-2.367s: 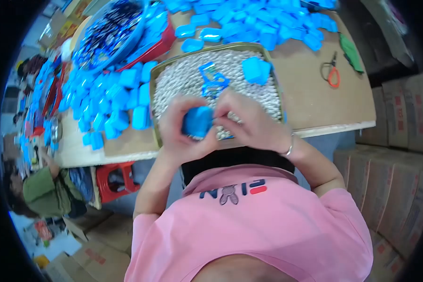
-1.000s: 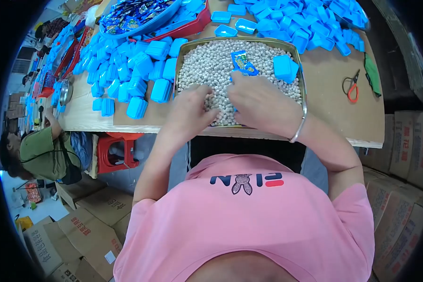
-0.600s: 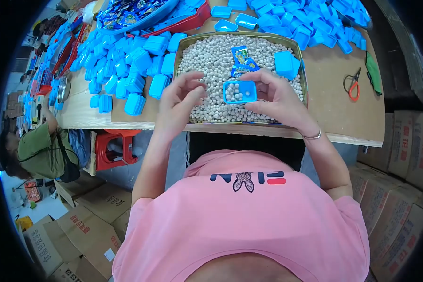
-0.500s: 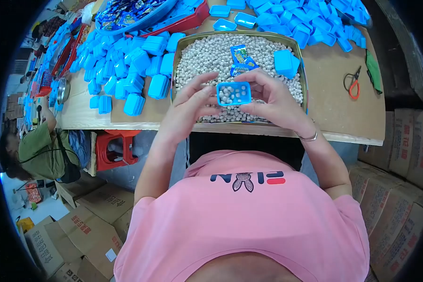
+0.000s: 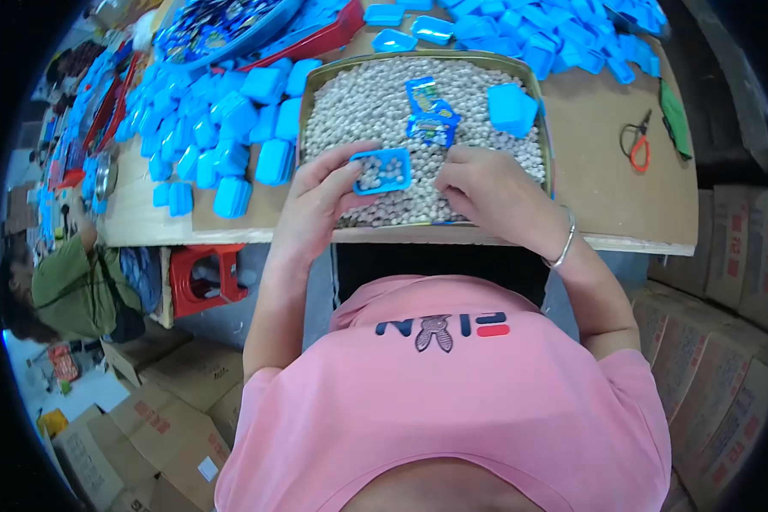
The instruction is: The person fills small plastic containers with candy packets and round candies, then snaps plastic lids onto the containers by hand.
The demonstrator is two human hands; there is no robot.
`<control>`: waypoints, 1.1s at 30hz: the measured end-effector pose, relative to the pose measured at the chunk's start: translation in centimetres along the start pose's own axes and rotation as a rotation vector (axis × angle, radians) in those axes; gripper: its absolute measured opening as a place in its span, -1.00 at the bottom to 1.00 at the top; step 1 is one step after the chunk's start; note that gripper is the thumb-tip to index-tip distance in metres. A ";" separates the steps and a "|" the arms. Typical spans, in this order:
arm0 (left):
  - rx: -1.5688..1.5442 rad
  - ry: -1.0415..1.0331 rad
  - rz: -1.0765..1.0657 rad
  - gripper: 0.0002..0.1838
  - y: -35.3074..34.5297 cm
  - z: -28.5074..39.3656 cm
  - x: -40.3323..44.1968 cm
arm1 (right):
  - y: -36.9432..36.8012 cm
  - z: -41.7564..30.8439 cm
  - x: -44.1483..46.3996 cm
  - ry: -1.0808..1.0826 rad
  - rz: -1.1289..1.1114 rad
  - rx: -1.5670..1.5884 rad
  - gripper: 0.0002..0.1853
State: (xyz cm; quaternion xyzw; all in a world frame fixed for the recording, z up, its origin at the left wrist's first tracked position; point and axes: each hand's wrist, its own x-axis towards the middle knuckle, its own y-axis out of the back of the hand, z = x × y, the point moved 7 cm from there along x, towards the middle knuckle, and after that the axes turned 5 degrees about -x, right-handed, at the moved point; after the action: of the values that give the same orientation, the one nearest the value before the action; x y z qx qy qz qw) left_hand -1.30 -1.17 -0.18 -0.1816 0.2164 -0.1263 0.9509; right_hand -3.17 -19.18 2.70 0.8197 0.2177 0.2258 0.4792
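Between the fingers and thumb of my left hand (image 5: pixel 320 192) is a small blue box (image 5: pixel 382 171), open side up, with several pale beads inside. My right hand (image 5: pixel 495 189) is just right of the box, over the beads, its fingers pressed together; whether they pinch anything is hidden. Both hands are above the near part of a large tray (image 5: pixel 548 154) full of pale round beads (image 5: pixel 350 94). Blue printed packets (image 5: pixel 433 128) lie on the beads ahead of my right hand. Blue lids (image 5: pixel 510 109) rest on the beads at the tray's right side.
Closed blue boxes (image 5: pixel 230 158) are piled left of the tray, more blue pieces (image 5: pixel 563 34) behind it. A blue basin (image 5: pixel 222 30) of packets stands back left. Orange-handled scissors (image 5: pixel 640 149) lie right. Another person (image 5: pixel 81 290) sits far left, near a red stool (image 5: pixel 206 277).
The blue box with beads has passed from my right hand to my left and moved left. My right hand has let it go and its fingers have closed over the beads.
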 end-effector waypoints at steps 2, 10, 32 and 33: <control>0.061 -0.015 0.006 -0.66 -0.1 0.1 -0.3 | 1.6 -0.6 0.2 -0.015 0.110 0.049 -0.93; 0.125 -0.023 -0.012 -0.66 -0.7 -0.5 -0.1 | 3.7 -0.9 0.4 -0.103 0.438 0.103 -0.95; 0.211 -0.226 -0.194 -0.38 -2.7 0.0 -0.1 | 3.1 -3.7 0.4 0.181 0.284 0.031 -0.82; 0.203 -0.234 -0.213 -0.38 -3.1 0.2 -0.2 | 3.2 -3.4 0.2 0.180 0.296 0.084 -0.82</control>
State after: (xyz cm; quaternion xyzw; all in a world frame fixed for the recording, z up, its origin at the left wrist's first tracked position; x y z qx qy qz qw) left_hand -1.92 -3.79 1.28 -0.1201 0.0700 -0.2254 0.9643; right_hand -4.56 -18.14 7.07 0.8386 0.1459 0.3572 0.3845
